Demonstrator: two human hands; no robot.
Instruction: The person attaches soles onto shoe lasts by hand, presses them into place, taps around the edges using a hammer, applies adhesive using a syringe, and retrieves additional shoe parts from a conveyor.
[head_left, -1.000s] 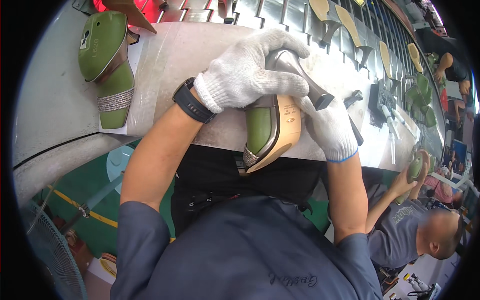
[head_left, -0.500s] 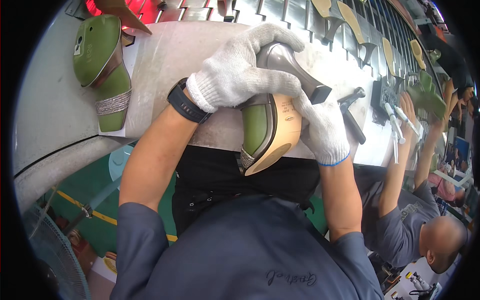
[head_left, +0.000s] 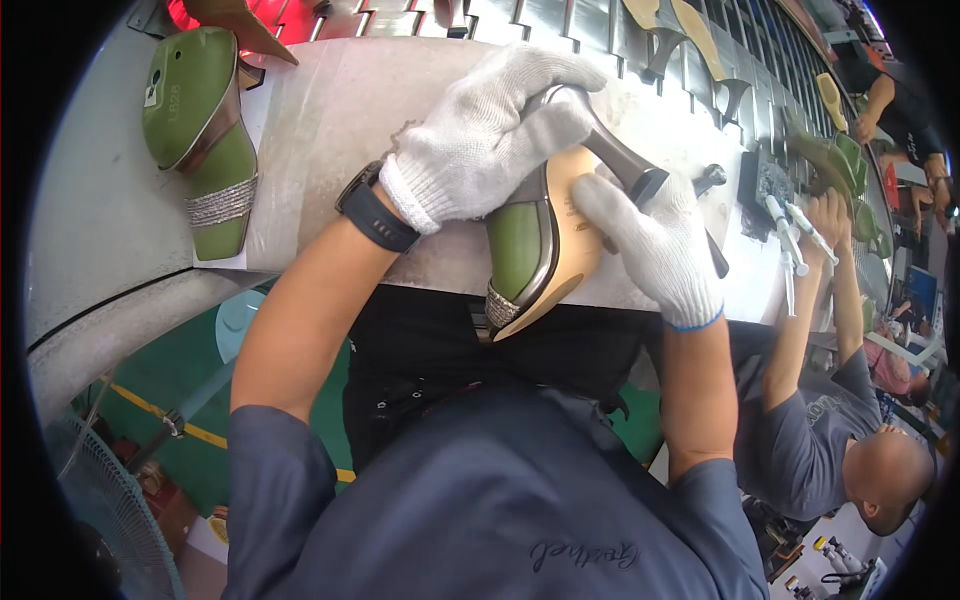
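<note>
At the centre of the frame both gloved hands hold a green high-heeled shoe point(head_left: 535, 250) turned sole-up over the near edge of the tabletop point(head_left: 330, 130). The left hand point(head_left: 480, 140) is closed over the shoe's heel end from above, fingers curled around it; a dark watch point(head_left: 378, 212) sits on that wrist. The right hand point(head_left: 650, 240) lies on the tan sole with fingers bent and a fingertip pressed to it, just below the dark heel point(head_left: 620, 165) that juts to the upper right. A second green shoe point(head_left: 200, 130) rests on the tabletop at the upper left, well apart. At the right edge another person point(head_left: 830, 440) raises an arm towards the tabletop.
</note>
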